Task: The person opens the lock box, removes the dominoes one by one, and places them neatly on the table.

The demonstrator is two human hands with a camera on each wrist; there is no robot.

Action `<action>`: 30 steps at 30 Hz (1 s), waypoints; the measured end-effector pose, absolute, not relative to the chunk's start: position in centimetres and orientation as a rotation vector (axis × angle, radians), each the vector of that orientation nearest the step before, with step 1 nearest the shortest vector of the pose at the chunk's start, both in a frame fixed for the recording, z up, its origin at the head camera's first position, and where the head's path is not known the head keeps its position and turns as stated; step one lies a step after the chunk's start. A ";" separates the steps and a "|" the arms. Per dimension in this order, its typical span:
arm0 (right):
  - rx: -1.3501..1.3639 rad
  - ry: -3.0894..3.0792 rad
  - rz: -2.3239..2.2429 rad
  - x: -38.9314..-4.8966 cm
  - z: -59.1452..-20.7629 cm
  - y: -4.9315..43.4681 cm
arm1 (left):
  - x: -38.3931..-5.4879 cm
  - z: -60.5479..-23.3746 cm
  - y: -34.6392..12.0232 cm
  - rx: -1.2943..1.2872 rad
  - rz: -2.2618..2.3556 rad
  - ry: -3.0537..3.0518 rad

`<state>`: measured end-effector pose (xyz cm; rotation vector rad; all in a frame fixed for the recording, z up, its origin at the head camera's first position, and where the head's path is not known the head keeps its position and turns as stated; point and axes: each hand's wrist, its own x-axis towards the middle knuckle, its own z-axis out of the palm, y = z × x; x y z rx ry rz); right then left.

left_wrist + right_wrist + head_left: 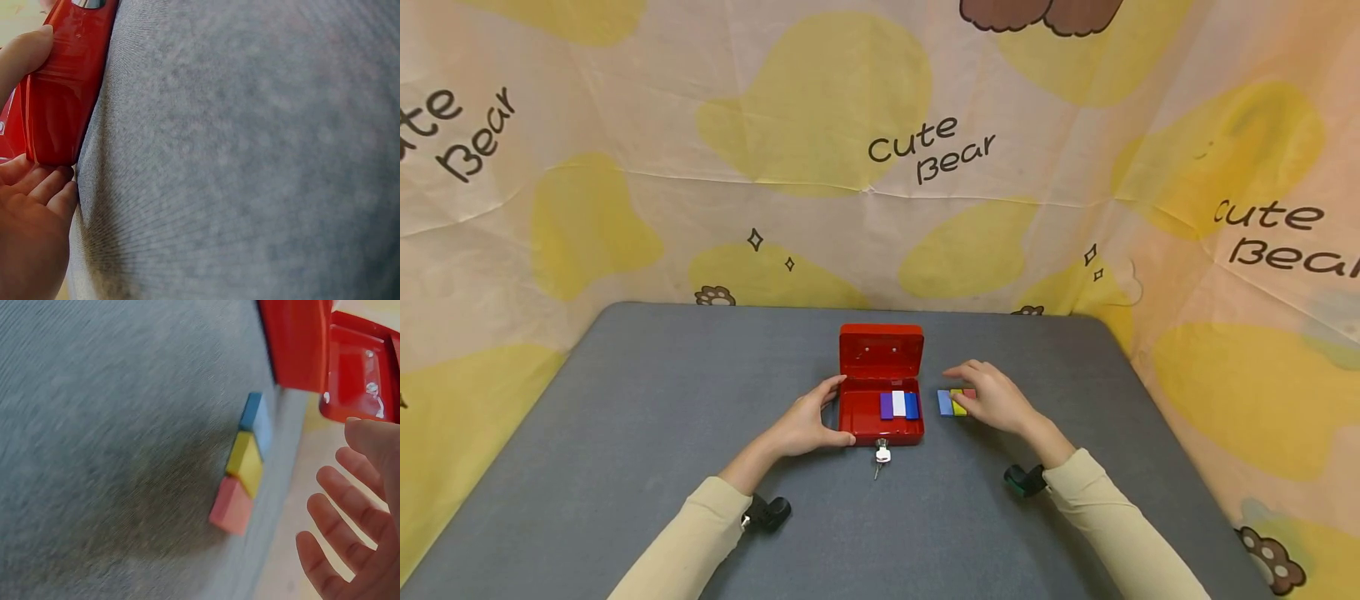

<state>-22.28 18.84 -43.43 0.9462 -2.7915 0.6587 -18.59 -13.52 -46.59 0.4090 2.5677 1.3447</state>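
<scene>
A red metal cash box (859, 408) stands with its lid (881, 355) raised. My left hand (803, 423) grips its left side, thumb at the front corner and fingers towards the back. In the left wrist view that thumb presses on the red wall (62, 94). Inside the box, on the right, purple (887, 407), white (898, 403) and blue (912, 407) blocks lie in a row. My right hand (998, 403) hovers, fingers spread and holding nothing, over light blue (944, 403), yellow (245, 462) and pink (232, 508) blocks right of the box.
Keys (882, 456) hang from the lock at the front of the box. Grey cloth covers the table (662, 400), and a patterned curtain (820, 108) rises behind it. Each wrist wears a dark strapped device (1024, 481).
</scene>
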 end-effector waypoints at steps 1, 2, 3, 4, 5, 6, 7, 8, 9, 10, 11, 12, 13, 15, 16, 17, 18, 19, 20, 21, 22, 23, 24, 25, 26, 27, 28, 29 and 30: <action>0.951 -2.791 0.689 -22.3 -43.3 18.6 | -18.6 -46.6 -13.5 0.409 1.345 2.568; 0.957 -2.793 0.711 -22.2 -43.2 18.4 | -18.6 -46.6 -13.5 0.409 1.345 2.567; 0.959 -2.800 0.730 -22.2 -43.0 18.2 | -18.6 -46.6 -13.5 0.410 1.346 2.567; 0.964 -2.808 0.750 -22.2 -42.9 18.0 | -18.5 -46.5 -13.5 0.410 1.347 2.567; 0.964 -2.819 0.756 -22.1 -42.7 17.8 | -18.5 -46.5 -13.5 0.411 1.348 2.566; 0.964 -2.832 0.759 -22.1 -42.5 17.5 | -18.5 -46.5 -13.5 0.410 1.349 2.566; 0.960 -2.847 0.761 -22.0 -42.4 17.3 | -18.5 -46.5 -13.5 0.409 1.349 2.565; 0.959 -2.862 0.757 -22.0 -42.2 17.0 | -18.5 -46.5 -13.5 0.408 1.350 2.566; 0.962 -2.873 0.758 -21.9 -42.0 16.8 | -18.5 -46.5 -13.5 0.406 1.350 2.566; 0.968 -2.885 0.755 -21.9 -41.9 16.6 | -18.5 -46.5 -13.5 0.404 1.352 2.565; 0.973 -2.898 0.751 -21.8 -41.7 16.3 | -18.5 -46.5 -13.5 0.402 1.352 2.565; 0.982 -2.906 0.753 -21.8 -41.5 16.1 | -18.5 -46.5 -13.5 0.400 1.353 2.564; 0.990 -2.916 0.755 -21.7 -41.3 15.8 | -18.5 -46.4 -13.5 0.398 1.354 2.564; 1.018 -2.922 0.749 -21.6 -41.0 15.4 | -18.4 -46.4 -13.5 0.395 1.356 2.563; 1.031 -2.925 0.738 -21.6 -40.9 15.2 | -18.4 -46.4 -13.5 0.395 1.356 2.562; 1.044 -2.928 0.734 -21.5 -40.8 15.1 | -18.4 -46.4 -13.5 0.396 1.356 2.561; 1.057 -2.929 0.728 -21.5 -40.6 14.9 | -18.5 -46.4 -13.5 0.396 1.356 2.561; 1.069 -2.932 0.721 -21.5 -40.5 14.7 | -18.5 -46.4 -13.5 0.397 1.355 2.560; 1.081 -2.937 0.717 -21.5 -40.3 14.4 | -18.5 -46.5 -13.5 0.396 1.354 2.560; 1.092 -2.943 0.720 -21.5 -40.1 14.2 | -18.5 -46.5 -13.5 0.398 1.352 2.561; 1.100 -2.951 0.727 -21.4 -39.9 14.0 | -18.5 -46.5 -13.5 0.398 1.350 2.562; 1.100 -2.963 0.736 -21.4 -39.8 13.7 | -18.5 -46.5 -13.5 0.398 1.348 2.565; 1.102 -2.973 0.744 -21.4 -39.6 13.5 | -18.5 -46.6 -13.6 0.399 1.345 2.568; 1.104 -2.984 0.755 -21.4 -39.5 13.3 | -18.6 -46.6 -13.6 0.402 1.345 2.569; 1.106 -2.994 0.761 -21.4 -39.4 13.1 | -18.6 -46.6 -13.6 0.405 1.344 2.571; 1.109 -3.004 0.761 -21.5 -39.3 12.9 | -18.6 -46.7 -13.6 0.410 1.345 2.572; 1.117 -3.013 0.756 -21.5 -39.2 12.7 | -18.6 -46.7 -13.6 0.412 1.345 2.572; 1.125 -3.025 0.755 -21.6 -39.2 12.6 | -18.6 -46.7 -13.6 0.417 1.349 2.570; 1.146 -3.029 0.748 -21.7 -39.1 12.4 | -18.6 -46.6 -13.6 0.420 1.352 2.566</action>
